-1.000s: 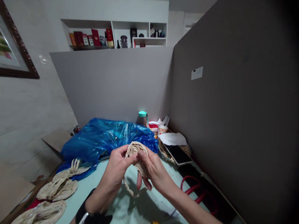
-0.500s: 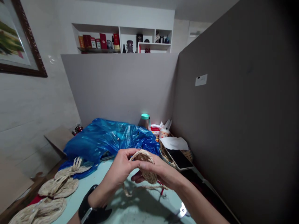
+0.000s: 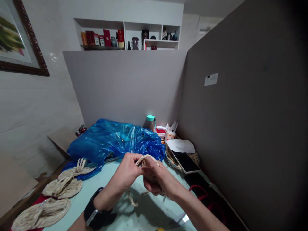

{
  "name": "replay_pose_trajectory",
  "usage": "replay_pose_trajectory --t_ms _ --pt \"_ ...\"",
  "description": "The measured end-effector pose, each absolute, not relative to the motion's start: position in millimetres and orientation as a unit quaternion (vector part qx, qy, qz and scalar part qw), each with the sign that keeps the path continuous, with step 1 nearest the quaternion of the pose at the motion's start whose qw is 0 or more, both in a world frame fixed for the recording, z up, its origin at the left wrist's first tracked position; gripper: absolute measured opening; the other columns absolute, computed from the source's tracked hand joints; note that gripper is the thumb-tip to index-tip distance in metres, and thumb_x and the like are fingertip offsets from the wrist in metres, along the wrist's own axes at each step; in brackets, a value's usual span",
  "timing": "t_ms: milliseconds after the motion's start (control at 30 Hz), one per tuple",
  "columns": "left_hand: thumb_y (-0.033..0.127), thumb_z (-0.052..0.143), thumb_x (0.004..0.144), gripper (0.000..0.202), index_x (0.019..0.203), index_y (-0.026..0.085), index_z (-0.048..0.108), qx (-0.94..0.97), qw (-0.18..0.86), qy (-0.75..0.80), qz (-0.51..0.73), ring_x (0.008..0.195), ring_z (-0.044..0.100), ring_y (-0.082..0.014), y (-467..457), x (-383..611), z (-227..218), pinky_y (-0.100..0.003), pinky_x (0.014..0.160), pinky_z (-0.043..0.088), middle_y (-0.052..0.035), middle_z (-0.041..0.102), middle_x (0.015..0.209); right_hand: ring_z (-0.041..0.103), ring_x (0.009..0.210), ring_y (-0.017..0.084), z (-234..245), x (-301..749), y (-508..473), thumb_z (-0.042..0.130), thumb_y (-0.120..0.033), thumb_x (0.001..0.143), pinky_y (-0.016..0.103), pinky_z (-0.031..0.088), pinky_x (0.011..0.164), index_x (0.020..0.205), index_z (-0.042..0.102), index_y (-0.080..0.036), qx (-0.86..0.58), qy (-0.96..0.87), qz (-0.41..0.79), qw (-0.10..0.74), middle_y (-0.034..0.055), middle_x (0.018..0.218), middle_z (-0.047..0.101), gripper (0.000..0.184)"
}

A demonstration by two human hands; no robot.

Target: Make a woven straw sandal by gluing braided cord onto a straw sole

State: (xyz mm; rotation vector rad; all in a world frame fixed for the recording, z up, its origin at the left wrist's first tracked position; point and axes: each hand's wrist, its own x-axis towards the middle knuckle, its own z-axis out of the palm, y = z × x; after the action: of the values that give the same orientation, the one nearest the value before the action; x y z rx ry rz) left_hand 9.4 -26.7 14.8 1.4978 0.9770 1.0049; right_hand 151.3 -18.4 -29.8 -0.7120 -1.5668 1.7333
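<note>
left hand [image 3: 127,170] and right hand [image 3: 163,178] both pinching the straw coil [image 3: 144,162], it's right between them, tail [image 3: 132,200] dangling toward tabletop's [image 3: 104,176] near edge

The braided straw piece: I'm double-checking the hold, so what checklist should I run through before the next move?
1. Left hand on the braided straw piece: ok, it pinches the edge.
2. Right hand on it too: ok, its thumb lies near the top edge.
3. Whole coil even: cannot tell, the hands hide most of it.
4. Loose tail clear of the fingers: cannot tell; part hangs below the hands, but its full run is not visible.
5. Red handles in full view: not ok, the right forearm covers part of them.
6. Woven straw pieces apart from the hands: ok, they lie off to the left.
</note>
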Motion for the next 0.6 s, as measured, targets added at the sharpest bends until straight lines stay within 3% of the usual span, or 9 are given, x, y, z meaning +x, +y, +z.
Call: replay_pose_trajectory --t_ms 167,267,400,500,600 --pt "0.014 0.078 0.058 0.007 0.053 0.014 0.073 0.615 0.513 0.413 0.434 0.056 0.053 -0.0119 -25 8 15 -0.022 0.058 0.040 0.0033 0.065 0.052 0.026 0.032 0.004 -27 152 -22 0.043 -0.072 0.089 0.013 0.021 0.031 0.092 0.057 -0.018 -0.272 -0.591 0.683 0.331 -0.0071 0.043 0.045 0.056" --pt "0.014 0.078 0.059 0.008 0.053 0.014 0.072 0.604 0.529 0.409 0.433 0.054 0.054 -0.0125 -26 9 15 -0.023 0.056 0.041 0.0024 0.064 0.051 0.027 0.031 0.004 -26 151 -19 0.045 -0.074 0.086 0.013 0.021 0.032 0.097 0.057 -0.018 -0.262 -0.575 0.705 0.323 -0.0065 0.045 0.048 0.059" --pt "0.021 0.074 0.065 0.009 0.064 0.013 0.072 0.580 0.572 0.397 0.423 0.040 0.051 -0.0124 -26 7 13 -0.024 0.042 0.036 0.0004 0.063 0.050 0.055 0.046 0.013 -20 157 -13 0.044 -0.084 0.076 0.024 0.043 0.045 0.104 0.059 -0.014 -0.233 -0.545 0.739 0.320 0.0056 0.066 0.065 0.077" --pt "0.020 0.077 0.063 0.016 0.077 0.013 0.073 0.548 0.578 0.397 0.455 0.054 0.061 -0.0152 -22 -2 14 -0.027 0.055 0.047 -0.0030 0.071 0.064 0.063 0.067 0.016 -16 166 -4 0.045 -0.077 0.083 0.029 0.050 0.065 0.105 0.059 -0.016 -0.248 -0.513 0.722 0.393 0.0057 0.081 0.066 0.066" --pt "0.022 0.079 0.062 0.027 0.087 0.012 0.074 0.524 0.578 0.395 0.485 0.071 0.067 -0.0196 -16 -15 18 -0.031 0.070 0.052 -0.0072 0.074 0.076 0.060 0.075 0.012 -19 173 8 0.060 -0.060 0.087 0.024 0.048 0.072 0.096 0.058 -0.016 -0.272 -0.488 0.669 0.489 0.0017 0.084 0.063 0.044"
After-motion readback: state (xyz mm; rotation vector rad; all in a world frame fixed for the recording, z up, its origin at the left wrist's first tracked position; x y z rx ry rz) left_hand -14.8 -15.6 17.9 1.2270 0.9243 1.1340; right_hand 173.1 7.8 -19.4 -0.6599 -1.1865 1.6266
